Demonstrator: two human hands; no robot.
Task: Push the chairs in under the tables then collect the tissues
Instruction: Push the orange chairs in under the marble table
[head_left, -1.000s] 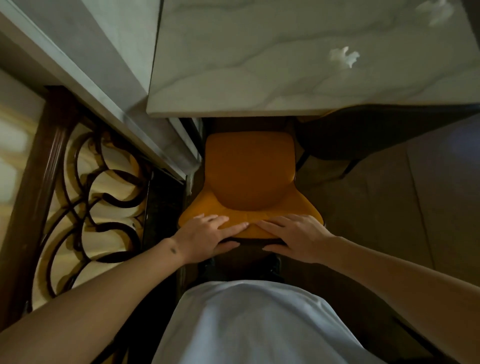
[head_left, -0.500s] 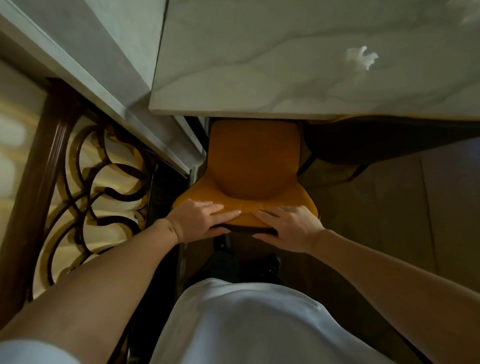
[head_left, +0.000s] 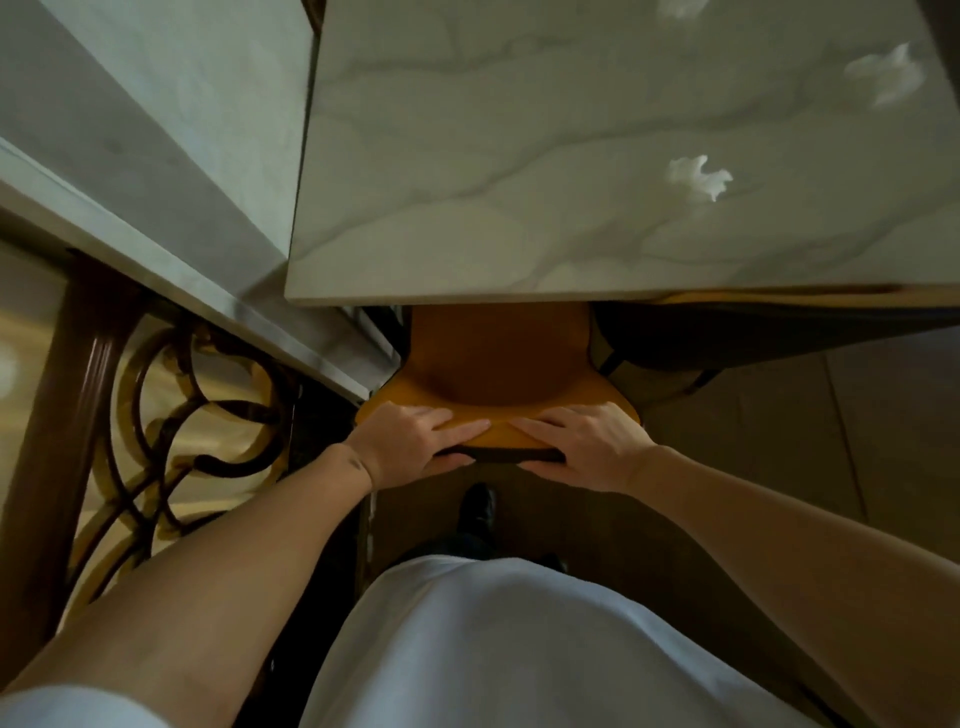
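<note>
Chair (head_left: 498, 364): orange, seat partly hidden under the marble desk (head_left: 519, 182).
Left hand (head_left: 415, 441): grasps the backrest top, thumb underneath.
Right hand (head_left: 587, 447): likewise, seemingly gripping.
Tissues (head_left: 698, 176): crumpled, far right on desk.

Both hands sit side by side on the top edge of the chair (head_left: 498, 364) back, the left hand (head_left: 415, 441) just left of the right hand (head_left: 587, 447), fingertips nearly meeting at the middle. Ahead of the grip, the chair seat runs under the near edge of the table (head_left: 519, 182). On the tabletop, beyond and right of the grip, lie three tissues: the nearest tissue (head_left: 698, 176), a second tissue (head_left: 888, 75) farther right, a third tissue (head_left: 680, 6) at the far edge. Left of the grip stands a railing (head_left: 171, 415) beside a ledge (head_left: 156, 244). Behind the grip, a shoe (head_left: 478, 512) rests on the floor (head_left: 779, 441).
</note>
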